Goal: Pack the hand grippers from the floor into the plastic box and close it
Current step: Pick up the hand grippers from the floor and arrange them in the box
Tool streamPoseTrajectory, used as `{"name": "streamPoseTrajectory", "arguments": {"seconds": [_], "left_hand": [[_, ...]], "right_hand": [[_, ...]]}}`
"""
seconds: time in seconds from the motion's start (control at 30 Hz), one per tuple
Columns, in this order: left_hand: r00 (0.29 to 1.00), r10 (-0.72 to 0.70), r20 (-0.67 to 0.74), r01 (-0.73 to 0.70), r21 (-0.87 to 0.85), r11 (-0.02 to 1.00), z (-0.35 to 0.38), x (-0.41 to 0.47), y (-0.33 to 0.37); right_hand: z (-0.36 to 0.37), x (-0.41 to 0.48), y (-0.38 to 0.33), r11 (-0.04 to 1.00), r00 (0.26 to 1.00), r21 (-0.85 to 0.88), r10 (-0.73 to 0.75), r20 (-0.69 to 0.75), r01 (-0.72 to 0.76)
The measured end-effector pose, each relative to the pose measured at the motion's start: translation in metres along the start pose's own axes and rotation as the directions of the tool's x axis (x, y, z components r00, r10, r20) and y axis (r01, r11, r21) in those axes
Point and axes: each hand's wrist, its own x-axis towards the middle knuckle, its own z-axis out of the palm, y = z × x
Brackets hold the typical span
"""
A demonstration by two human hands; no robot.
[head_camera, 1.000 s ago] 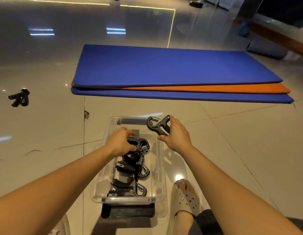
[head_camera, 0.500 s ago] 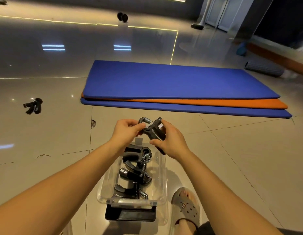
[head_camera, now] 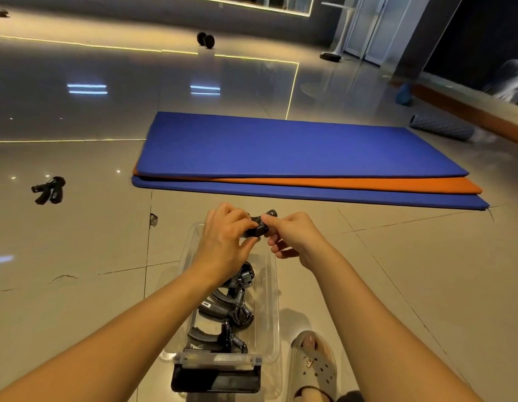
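A clear plastic box (head_camera: 270, 288) stands open on the tiled floor between my forearms. Several black hand grippers (head_camera: 223, 304) with steel springs lie in a row inside it. Above the box's far end, my left hand (head_camera: 223, 242) and my right hand (head_camera: 295, 236) both pinch one black hand gripper (head_camera: 259, 224), mostly hidden by my fingers. Another pair of hand grippers (head_camera: 49, 190) lies on the floor at the far left. A black latch or lid part (head_camera: 217, 378) sits at the box's near end.
A stack of blue and orange exercise mats (head_camera: 295, 158) lies just beyond the box. A dumbbell (head_camera: 205, 40) rests on the floor far back, a grey foam roller (head_camera: 440, 128) at the right. My foot in a grey slipper (head_camera: 312, 364) stands right of the box.
My left hand rose from the grippers in the box and joined my right hand on the held gripper, which now lies flatter between both hands. The camera tilted up.
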Motion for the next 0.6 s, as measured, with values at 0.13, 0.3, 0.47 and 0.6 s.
{"name": "streamPoseTrajectory", "arguments": {"seconds": [0.13,0.3,0.47,0.6], "left_hand": [[0.999,0.051,-0.008,-0.051,0.041,0.998,0.005,-0.003,-0.004],[0.995,-0.078,0.057,0.076,0.050,0.996,0.011,-0.009,-0.019],[0.969,-0.104,0.225,0.079,0.119,0.990,0.007,-0.001,-0.049],[0.930,-0.044,0.365,0.016,0.079,0.997,0.009,-0.003,-0.068]], "right_hand": [[0.003,0.002,0.004,0.992,0.998,0.111,0.059,0.028,-0.061],[-0.003,0.008,0.006,1.000,0.999,0.014,-0.010,0.049,0.010],[-0.023,0.014,0.014,0.953,0.966,-0.222,-0.159,0.205,0.204],[-0.028,0.024,0.030,0.957,0.942,-0.193,-0.155,0.298,0.218]]}}
